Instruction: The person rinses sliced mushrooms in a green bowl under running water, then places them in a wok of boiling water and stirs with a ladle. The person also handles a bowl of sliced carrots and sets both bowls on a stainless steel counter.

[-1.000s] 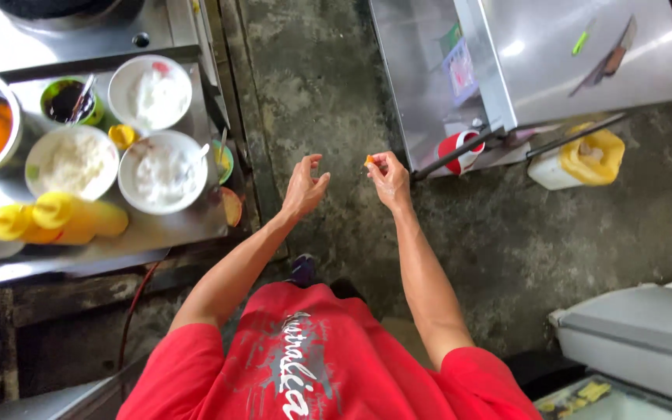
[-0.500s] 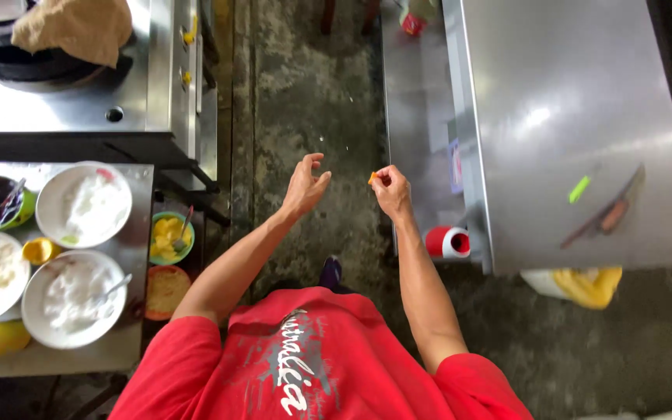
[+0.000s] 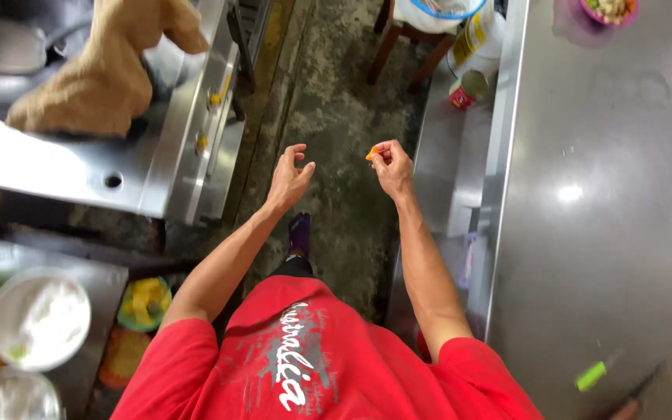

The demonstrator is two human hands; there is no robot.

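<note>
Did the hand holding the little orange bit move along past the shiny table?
Yes. The right hand with the orange bit moved forward along the steel table, toward the can.

The table on the right is smooth, shiny metal, as is the stove. The floor looks rough and matt; a coarse cloth lies crumpled.

A tall white plastic container with a yellow printed label stands on the lower steel shelf at its far end, close to the wooden stool legs. Just beside it, nearer the shelf's front edge, sits a small round tin can with a red printed wrapper, its pale lid facing up. Farther along the same shelf, under the edge of the steel worktop, lies a flat, pale bluish label or card, blurred.
</note>
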